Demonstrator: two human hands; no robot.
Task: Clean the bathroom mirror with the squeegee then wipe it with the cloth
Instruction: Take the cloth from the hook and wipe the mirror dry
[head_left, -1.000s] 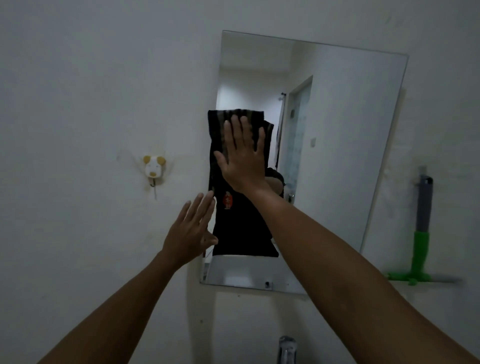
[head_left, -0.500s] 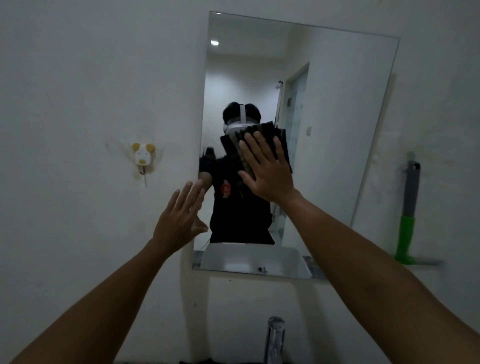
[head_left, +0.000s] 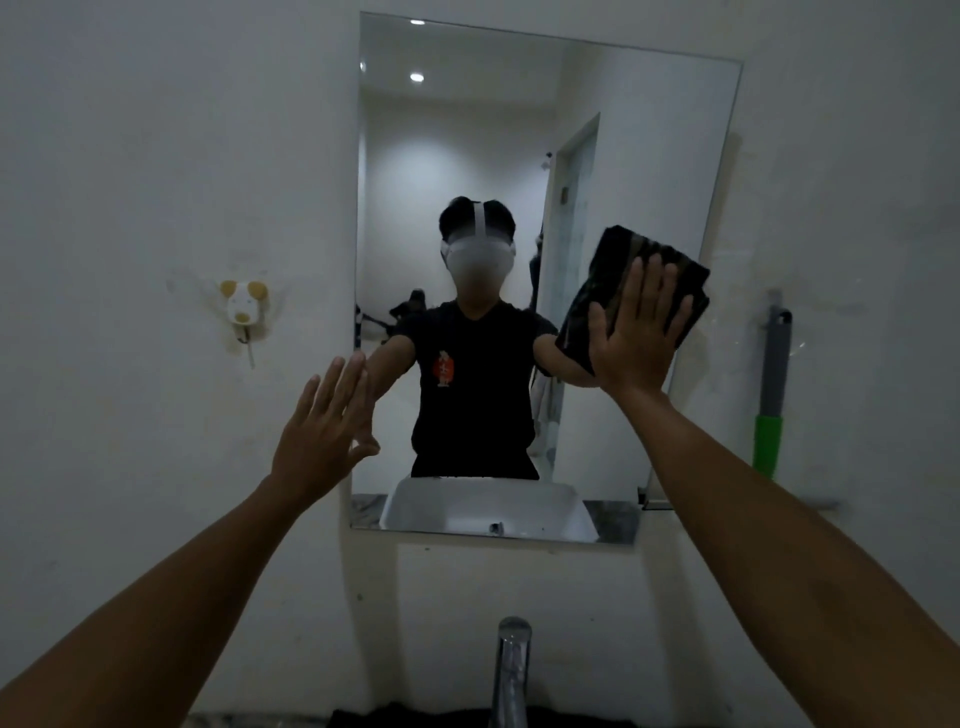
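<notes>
The rectangular mirror (head_left: 457, 130) hangs on the white wall. My right hand (head_left: 631, 332) lies flat with spread fingers on a dark folded cloth (head_left: 618, 260), pressing it against the glass near the mirror's right edge. My left hand (head_left: 324, 431) is open, fingers together, its fingertips at the mirror's lower left edge. The squeegee (head_left: 771, 384), grey above and green lower down, hangs on the wall to the right of the mirror, apart from both hands.
A small dog-shaped wall hook (head_left: 243, 306) sits left of the mirror. A chrome tap (head_left: 511, 670) rises at the bottom centre. The mirror reflects a person in a black shirt and a white basin.
My right hand has slid the cloth across the glass from the left-centre to the right edge. The left hand has stayed near the lower left edge. The view has shifted up.
</notes>
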